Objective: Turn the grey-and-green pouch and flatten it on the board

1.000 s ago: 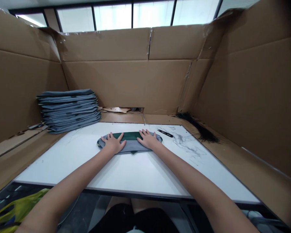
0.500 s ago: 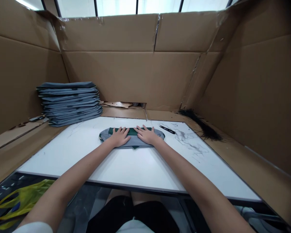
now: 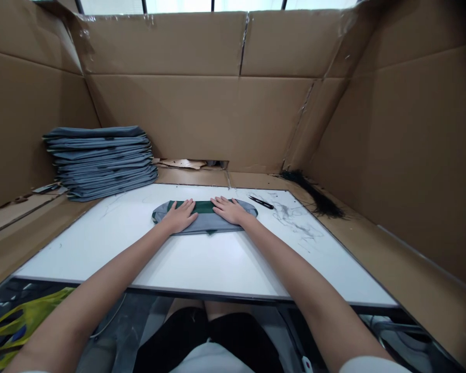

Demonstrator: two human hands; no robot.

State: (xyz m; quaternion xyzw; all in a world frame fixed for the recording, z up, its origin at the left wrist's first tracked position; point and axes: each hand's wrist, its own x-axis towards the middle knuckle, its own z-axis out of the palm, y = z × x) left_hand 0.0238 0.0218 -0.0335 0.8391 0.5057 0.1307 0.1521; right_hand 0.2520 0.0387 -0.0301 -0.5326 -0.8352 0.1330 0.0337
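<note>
A folded grey cloth piece with a dark green band (image 3: pixel 204 221) lies flat on the white tabletop (image 3: pixel 213 264), its ends rounded. On its left part rests my left hand (image 3: pixel 179 215), palm down with the fingers apart. My right hand (image 3: pixel 229 210) presses flat on the right part, fingers spread. Neither hand grips the cloth. Just right of it lies a pair of black thread snips (image 3: pixel 261 202). A tall stack of folded grey-blue cloth pieces (image 3: pixel 103 165) stands at the back left.
Cardboard walls (image 3: pixel 194 114) enclose the table at the back and both sides. A bundle of black threads (image 3: pixel 314 194) lies at the right edge, with loose thread bits scattered on the white surface near it. A yellow plastic bag (image 3: pixel 27 321) is below the table at left.
Both hands have slid a little apart on the cloth, baring more of the green band between them. The whole view has shifted slightly.
</note>
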